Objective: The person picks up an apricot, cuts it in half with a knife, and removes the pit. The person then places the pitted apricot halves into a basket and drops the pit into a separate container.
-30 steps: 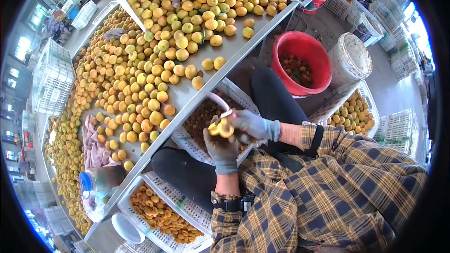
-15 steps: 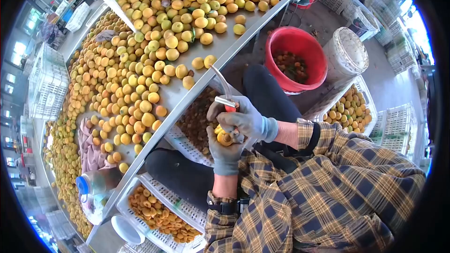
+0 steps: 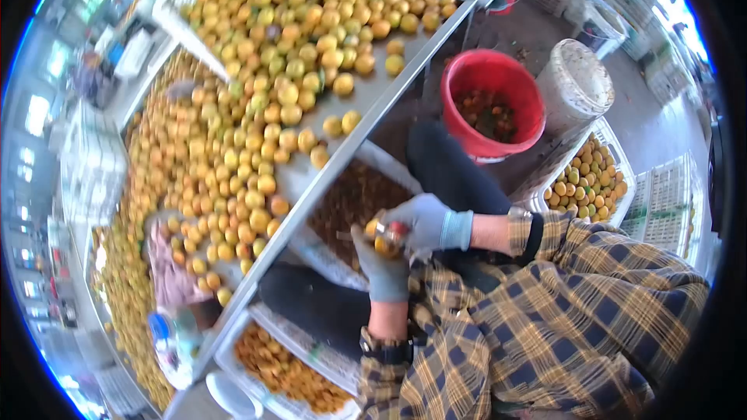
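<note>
My gloved left hand (image 3: 383,271) is wrapped round a yellow-orange apricot (image 3: 384,246), above a crate of dark pits and scraps (image 3: 354,206). Touching that fruit from the right, my gloved right hand (image 3: 426,223) grips a tool with a red handle (image 3: 398,229) and a metal part; its tip is blurred and partly hidden. Many whole apricots (image 3: 233,148) are spread on the metal table (image 3: 373,105) beyond my hands. Opened, pitted apricot halves (image 3: 288,369) fill a white crate below my left forearm.
A red bucket (image 3: 498,105) and a dirty white bucket (image 3: 580,82) stand at the right, near a crate of whole apricots (image 3: 587,179). On the table's near left lie a pink cloth (image 3: 175,268) and a blue-lidded jar (image 3: 175,330). Stacked white crates (image 3: 93,167) rise at the left.
The tool, earlier raised with its curved metal part showing above my left hand, is now down at the fruit. My hands have come together around the apricot. The whole view has shifted slightly.
</note>
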A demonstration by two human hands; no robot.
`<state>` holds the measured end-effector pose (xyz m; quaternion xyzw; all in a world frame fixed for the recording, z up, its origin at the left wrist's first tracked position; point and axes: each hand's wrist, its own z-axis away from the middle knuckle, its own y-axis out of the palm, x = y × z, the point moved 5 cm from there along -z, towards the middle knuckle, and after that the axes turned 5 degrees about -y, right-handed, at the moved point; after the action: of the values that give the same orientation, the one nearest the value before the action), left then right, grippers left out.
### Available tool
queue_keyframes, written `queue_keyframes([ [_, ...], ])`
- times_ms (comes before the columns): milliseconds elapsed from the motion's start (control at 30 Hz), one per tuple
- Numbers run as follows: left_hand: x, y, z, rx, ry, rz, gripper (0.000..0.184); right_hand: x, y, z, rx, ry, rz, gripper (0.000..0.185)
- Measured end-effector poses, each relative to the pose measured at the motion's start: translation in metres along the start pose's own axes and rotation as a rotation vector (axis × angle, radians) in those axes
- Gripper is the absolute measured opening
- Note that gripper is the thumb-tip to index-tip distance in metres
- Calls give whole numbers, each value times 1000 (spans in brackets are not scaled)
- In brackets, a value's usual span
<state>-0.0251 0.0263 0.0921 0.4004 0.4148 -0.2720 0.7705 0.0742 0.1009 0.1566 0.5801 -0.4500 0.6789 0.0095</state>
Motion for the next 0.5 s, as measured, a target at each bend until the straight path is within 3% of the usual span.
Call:
queue_keyframes([
  [33,19,7,-6,-10,-420,472,59,0,-6,0,-10,-39,-46,20],
  [100,18,8,-4,16,-349,464,63,2,-9,2,-51,-13,-12,16],
  [167,10,-3,7,-64,490,-728,65,-1,-5,4,-28,-31,40,21],
  [300,10,-4,0,-113,462,-637,61,-6,8,2,88,-35,134,31],
  [367,44,-11,-20,187,-241,428,58,8,2,2,103,-69,162,28],
  [433,40,-6,-18,140,-311,469,58,12,11,2,291,-59,240,28],
  [500,39,-14,-19,61,-428,501,58,14,10,4,191,-100,188,26],
])
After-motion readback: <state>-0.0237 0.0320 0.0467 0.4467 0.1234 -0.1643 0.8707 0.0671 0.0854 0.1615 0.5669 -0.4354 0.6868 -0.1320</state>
